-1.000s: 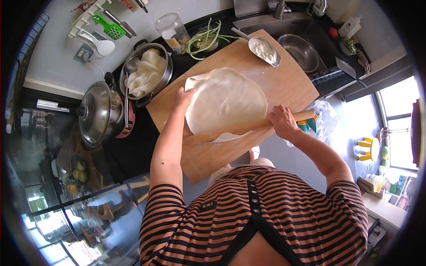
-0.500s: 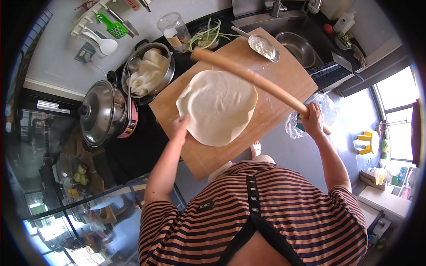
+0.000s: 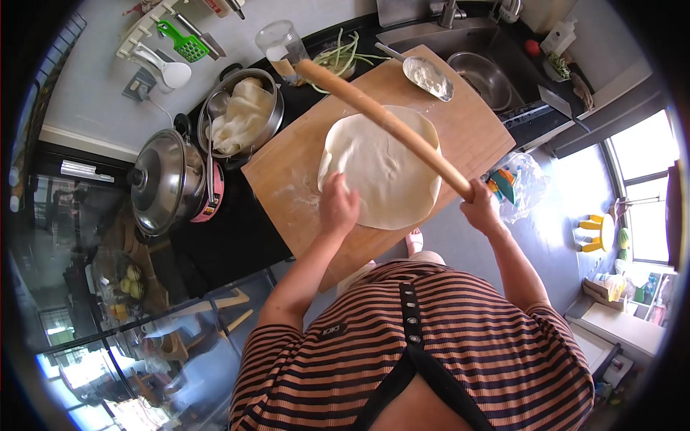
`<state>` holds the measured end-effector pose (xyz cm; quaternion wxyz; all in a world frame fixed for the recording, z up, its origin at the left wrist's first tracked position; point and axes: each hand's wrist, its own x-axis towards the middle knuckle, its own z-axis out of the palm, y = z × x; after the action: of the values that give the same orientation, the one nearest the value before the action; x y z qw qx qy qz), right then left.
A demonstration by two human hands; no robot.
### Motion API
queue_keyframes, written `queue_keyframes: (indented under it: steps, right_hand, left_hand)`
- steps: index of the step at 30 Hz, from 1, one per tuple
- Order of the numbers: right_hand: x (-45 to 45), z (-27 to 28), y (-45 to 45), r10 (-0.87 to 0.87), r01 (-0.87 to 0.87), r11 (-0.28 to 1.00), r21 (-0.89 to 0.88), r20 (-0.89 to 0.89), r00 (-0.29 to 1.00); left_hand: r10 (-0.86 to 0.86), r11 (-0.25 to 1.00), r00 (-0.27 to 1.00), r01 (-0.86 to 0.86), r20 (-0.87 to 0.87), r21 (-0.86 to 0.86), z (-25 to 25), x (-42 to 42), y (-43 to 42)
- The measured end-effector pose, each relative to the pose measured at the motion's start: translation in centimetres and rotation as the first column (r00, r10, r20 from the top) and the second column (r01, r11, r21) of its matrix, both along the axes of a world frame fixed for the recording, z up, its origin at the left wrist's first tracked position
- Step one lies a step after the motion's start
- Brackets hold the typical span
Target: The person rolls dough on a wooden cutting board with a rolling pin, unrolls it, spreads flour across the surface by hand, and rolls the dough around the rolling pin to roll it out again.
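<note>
The dough is a thin, roughly round, pale sheet, smooth with shallow creases and an uneven left edge, lying on the wooden board. The left hand is at its left edge, fingers loosely spread and gripping nothing; blur hides whether they touch it. The right hand has its fingers closed around the near end of the rolling pin, a long wooden cylinder slanting above the dough. Flour marks the board left of the sheet. A metal scoop holding white powder rests at the far end. The board overhangs the black counter, which carries a steel pot of pale sheets. Beyond are long green beans and a sink; a yellow-legged stool stands right.
</note>
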<state>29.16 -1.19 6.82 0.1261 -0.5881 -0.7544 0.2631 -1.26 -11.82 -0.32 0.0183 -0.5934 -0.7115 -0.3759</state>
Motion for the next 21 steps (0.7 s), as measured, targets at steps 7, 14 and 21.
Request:
queue_keyframes:
  steps: [7,14,21]
  right_hand:
    - [-6.3,2.1,-0.9,0.213,-0.310,0.800,-0.513,-0.240,0.947]
    - [-6.7,-3.9,1.0,0.285,-0.382,0.880,-0.282,-0.329,0.900]
    - [-2.6,-3.3,3.1,0.036,-0.120,0.947,-0.299,-0.272,0.962]
  left_hand:
    - [-0.294,0.948,0.925,0.252,-0.240,-0.194,-0.8,0.1,4.3]
    - [0.024,0.922,0.949,-0.143,-0.314,-0.359,-3.3,-7.0,2.2]
    - [0.070,0.834,0.889,-0.302,-0.453,-0.463,-0.5,-3.0,3.0]
